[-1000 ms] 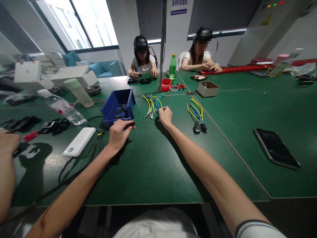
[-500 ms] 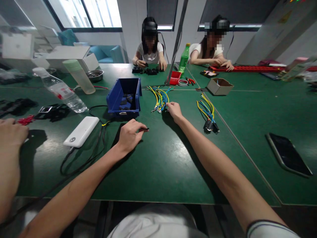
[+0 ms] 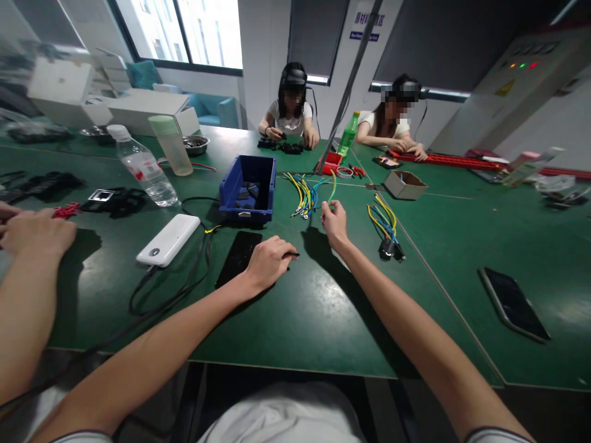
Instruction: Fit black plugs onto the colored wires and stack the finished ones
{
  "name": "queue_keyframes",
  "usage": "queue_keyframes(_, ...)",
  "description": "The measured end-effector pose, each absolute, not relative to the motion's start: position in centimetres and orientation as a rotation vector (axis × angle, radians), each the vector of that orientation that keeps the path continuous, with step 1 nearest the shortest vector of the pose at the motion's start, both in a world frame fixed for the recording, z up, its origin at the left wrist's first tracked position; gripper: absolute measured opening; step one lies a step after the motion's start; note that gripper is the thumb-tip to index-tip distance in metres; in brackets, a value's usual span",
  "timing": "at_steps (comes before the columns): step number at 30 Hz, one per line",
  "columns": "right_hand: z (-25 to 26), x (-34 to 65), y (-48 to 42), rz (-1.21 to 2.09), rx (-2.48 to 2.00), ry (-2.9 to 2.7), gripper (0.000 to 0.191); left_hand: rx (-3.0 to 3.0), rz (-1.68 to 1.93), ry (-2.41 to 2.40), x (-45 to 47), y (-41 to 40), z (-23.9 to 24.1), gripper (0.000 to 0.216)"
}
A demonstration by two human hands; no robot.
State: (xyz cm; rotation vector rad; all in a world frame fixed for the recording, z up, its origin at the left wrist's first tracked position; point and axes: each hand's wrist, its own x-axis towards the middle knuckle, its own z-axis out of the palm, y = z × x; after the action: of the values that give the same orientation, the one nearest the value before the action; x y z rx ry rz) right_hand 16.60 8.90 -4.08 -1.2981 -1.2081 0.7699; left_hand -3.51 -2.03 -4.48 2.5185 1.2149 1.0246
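Observation:
My left hand [image 3: 271, 261] is closed on a small black piece [image 3: 292, 254] whose tip sticks out past the fingers, low over the table beside a black phone [image 3: 239, 258]. In my right hand [image 3: 335, 223] a yellow-green wire [image 3: 333, 184] is pinched and stands up from the fingers. Just left of that hand lies a loose bundle of yellow, blue and green wires [image 3: 302, 194] with metal lugs at the near ends. Farther right is a second bunch of wires [image 3: 384, 216] joined to black parts [image 3: 391, 249].
A blue bin [image 3: 226, 191] holds small black parts. Left are a white power bank [image 3: 168, 240] with a cable, a water bottle [image 3: 146, 169] and another person's hands [image 3: 39, 234]. Right are a cardboard box [image 3: 406, 186] and a phone [image 3: 513, 304]. Two people sit opposite.
My right hand has drawn a yellow-green wire up and away from the bundle. My left hand has shifted right with the black piece, uncovering more of the phone. The head view has tilted up.

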Motion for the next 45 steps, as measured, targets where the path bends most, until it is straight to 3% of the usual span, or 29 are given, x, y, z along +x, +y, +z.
queue_keyframes(5,-2.7,17.6,4.9,1.103,-1.122,-0.993,0.037,2.497,0.998,1.244,-3.2,-2.4,-4.8,0.003)
queue_keyframes(11,-1.7,18.7,-0.2,1.348,-1.063,-0.935,0.036,2.481,0.96,1.234,-2.8,-2.8,-4.9,0.004)
queue_keyframes(17,-3.6,17.9,-2.7,1.36,-1.063,-0.989,0.043,2.455,0.896,1.224,-2.3,-3.3,-5.0,0.006)
queue_keyframes(32,-5.7,18.1,-3.6,1.376,-0.873,-1.085,0.021,2.347,0.931,1.177,-2.1,-2.9,-5.2,0.017)
queue_keyframes(45,-5.1,17.9,-4.1,1.281,-0.942,-1.123,0.023,2.333,1.011,1.133,-2.0,-3.0,-4.5,0.012)
